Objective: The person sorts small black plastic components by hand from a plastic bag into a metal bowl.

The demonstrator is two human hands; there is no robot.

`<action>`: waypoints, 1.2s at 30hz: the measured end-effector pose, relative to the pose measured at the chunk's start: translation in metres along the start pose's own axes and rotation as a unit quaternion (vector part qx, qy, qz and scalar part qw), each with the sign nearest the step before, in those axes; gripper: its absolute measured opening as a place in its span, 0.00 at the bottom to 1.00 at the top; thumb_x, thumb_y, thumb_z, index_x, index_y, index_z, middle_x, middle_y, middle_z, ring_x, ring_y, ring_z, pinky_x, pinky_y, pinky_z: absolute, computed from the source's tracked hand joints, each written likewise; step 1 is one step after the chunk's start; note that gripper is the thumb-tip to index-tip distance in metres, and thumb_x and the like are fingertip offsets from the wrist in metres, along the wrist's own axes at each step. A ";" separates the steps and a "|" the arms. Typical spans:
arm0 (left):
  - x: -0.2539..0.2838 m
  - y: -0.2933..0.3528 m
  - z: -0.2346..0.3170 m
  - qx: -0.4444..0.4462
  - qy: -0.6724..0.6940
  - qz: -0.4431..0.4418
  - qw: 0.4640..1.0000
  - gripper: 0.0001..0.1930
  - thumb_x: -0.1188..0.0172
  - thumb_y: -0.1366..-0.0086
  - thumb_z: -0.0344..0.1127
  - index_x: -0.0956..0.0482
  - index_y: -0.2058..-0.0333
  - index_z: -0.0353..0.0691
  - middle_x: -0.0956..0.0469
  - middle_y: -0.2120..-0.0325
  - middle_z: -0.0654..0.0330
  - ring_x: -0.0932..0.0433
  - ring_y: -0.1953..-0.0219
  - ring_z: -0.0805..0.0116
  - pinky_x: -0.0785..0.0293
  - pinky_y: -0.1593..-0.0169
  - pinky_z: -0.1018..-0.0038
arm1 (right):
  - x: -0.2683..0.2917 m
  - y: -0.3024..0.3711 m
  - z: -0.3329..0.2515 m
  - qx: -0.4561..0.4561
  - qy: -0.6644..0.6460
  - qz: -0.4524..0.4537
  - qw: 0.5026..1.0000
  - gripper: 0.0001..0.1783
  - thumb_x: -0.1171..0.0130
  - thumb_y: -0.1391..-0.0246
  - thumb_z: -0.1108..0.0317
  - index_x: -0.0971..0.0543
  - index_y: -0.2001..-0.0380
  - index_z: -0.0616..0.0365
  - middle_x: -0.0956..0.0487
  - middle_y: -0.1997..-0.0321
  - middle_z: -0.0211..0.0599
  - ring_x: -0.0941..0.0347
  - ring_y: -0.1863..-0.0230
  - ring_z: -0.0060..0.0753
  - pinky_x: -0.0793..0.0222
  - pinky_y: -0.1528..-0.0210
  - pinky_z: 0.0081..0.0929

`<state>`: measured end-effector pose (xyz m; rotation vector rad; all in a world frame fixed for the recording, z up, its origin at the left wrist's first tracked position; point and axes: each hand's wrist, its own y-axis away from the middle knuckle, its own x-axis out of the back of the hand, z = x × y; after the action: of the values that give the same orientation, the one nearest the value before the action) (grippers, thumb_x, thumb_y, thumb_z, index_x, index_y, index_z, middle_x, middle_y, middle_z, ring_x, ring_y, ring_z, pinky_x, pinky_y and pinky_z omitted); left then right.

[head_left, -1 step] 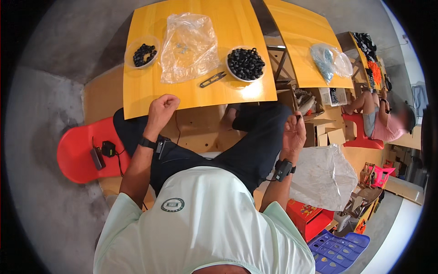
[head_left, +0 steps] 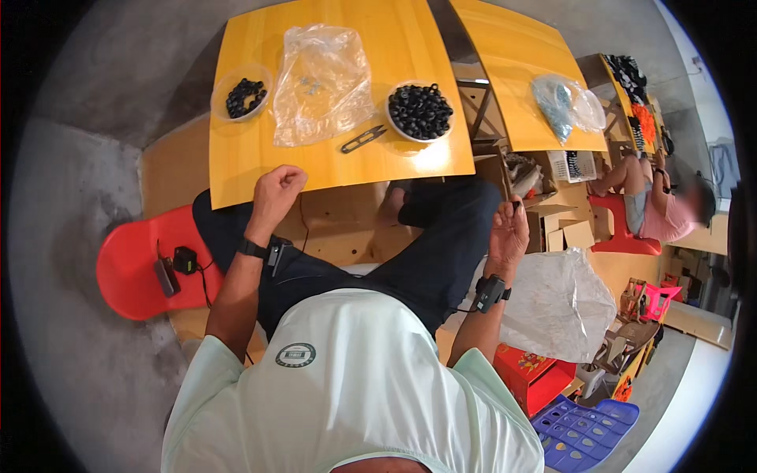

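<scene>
My left hand (head_left: 276,195) is closed at the front edge of the yellow table (head_left: 418,162), its fingers curled together; what they may hold is hidden. To the right, beside my knee, my right hand (head_left: 509,235) pinches a small black piece (head_left: 516,205) at its fingertips, too small to make out fully. On the table a clear bowl (head_left: 217,102) with some black rings (head_left: 246,98) stands at left. A white bowl (head_left: 392,128) full of black rings (head_left: 420,110) stands at right. Thread snips (head_left: 363,139) lie between, by a clear plastic bag (head_left: 315,110) with small bits on it.
A red stool (head_left: 130,268) with small devices stands at left. Further right are a second yellow table (head_left: 512,71) with a bag of bluish pieces (head_left: 554,110), cardboard boxes (head_left: 578,235), a whitish sheet (head_left: 560,307) and a blue plastic seat (head_left: 583,433). Another person (head_left: 662,209) sits far right.
The whole picture has shifted very slightly to the left. Both hands keep the same pose, the right one still pinching the small black piece.
</scene>
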<state>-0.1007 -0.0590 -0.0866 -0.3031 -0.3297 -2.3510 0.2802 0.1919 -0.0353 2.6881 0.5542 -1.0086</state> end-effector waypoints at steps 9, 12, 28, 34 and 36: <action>0.000 -0.005 0.005 0.016 -0.006 0.025 1.000 0.11 0.38 0.35 0.36 0.18 0.66 0.32 0.25 0.82 0.68 0.29 0.83 0.81 0.33 0.78 0.80 | 0.077 -0.006 -0.012 -0.019 0.209 0.211 0.955 0.17 0.43 0.36 0.63 0.23 0.49 0.64 0.27 0.70 0.24 0.34 0.72 0.16 0.37 0.71 0.17; -0.001 -0.004 0.007 0.018 -0.026 0.017 0.999 0.11 0.40 0.32 0.37 0.18 0.65 0.33 0.25 0.81 0.68 0.29 0.82 0.83 0.33 0.79 0.84 | 0.105 -0.008 -0.004 -0.018 0.272 0.274 0.922 0.14 0.41 0.37 0.63 0.20 0.53 0.59 0.24 0.72 0.24 0.34 0.76 0.13 0.37 0.77 0.13; -0.001 -0.008 0.012 0.037 -0.012 0.012 0.999 0.10 0.40 0.33 0.37 0.18 0.67 0.35 0.27 0.83 0.69 0.32 0.86 0.83 0.38 0.82 0.83 | 0.166 -0.025 0.020 -0.011 0.556 0.297 0.776 0.16 0.39 0.42 0.65 0.20 0.55 0.66 0.16 0.64 0.38 0.22 0.69 0.26 0.26 0.66 0.24; 0.001 -0.008 0.002 0.023 -0.016 0.029 0.999 0.10 0.39 0.33 0.36 0.18 0.67 0.35 0.27 0.84 0.68 0.33 0.87 0.83 0.39 0.83 0.83 | 0.071 -0.059 0.001 0.126 0.559 0.227 0.787 0.16 0.38 0.43 0.66 0.18 0.58 0.69 0.16 0.64 0.40 0.22 0.63 0.26 0.27 0.57 0.24; 0.000 -0.009 0.001 0.019 -0.014 0.029 0.999 0.09 0.39 0.33 0.36 0.18 0.67 0.35 0.27 0.84 0.68 0.33 0.87 0.83 0.39 0.83 0.83 | 0.005 -0.072 0.003 0.174 0.549 0.149 0.804 0.12 0.38 0.43 0.70 0.18 0.60 0.68 0.17 0.64 0.38 0.23 0.63 0.23 0.28 0.59 0.22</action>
<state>-0.1069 -0.0529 -0.0865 -0.3233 -0.3736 -2.2817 0.2521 0.2577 -0.0457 3.3141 0.0508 0.7141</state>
